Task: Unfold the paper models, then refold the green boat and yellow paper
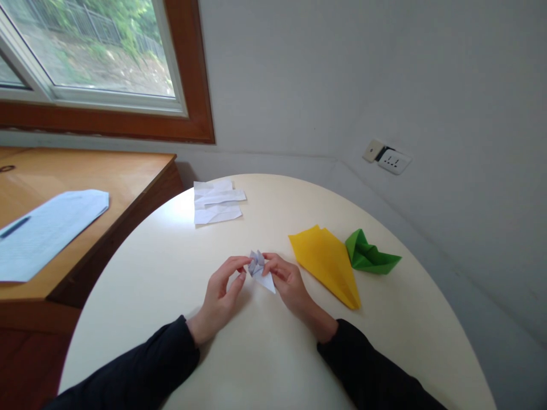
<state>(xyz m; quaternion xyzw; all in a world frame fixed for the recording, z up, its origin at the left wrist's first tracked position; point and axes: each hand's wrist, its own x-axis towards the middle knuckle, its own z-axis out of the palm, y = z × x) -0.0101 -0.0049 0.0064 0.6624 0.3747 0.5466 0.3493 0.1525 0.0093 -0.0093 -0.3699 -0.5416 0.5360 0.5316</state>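
White folded paper (261, 279) is sitting left of the yellow sheet (327, 265), over the tabletop (256, 370). The right hand (291, 286) is pinching it; the left hand (220, 293), loosely curled with thumb and forefinger parted, is touching its edge with a fingertip.

Thin matt paper, broken by crisp creases, is seen in the small white folded piece (265, 280). The white strips (217, 212) are likewise read as matt paper, roughened by fold lines. Smooth matt paper is noted in the yellow folded piece (327, 262) and the green folded piece (367, 259). The bench (256, 364) is topped by a smooth, pale surface, faintly glossy where daylight is caught. Dull cloth is shown by the dark sleeves (145, 361). Wood with a soft sheen is observed in the side bench (137, 173); smooth plastic is suggested by the socket plate (396, 162).
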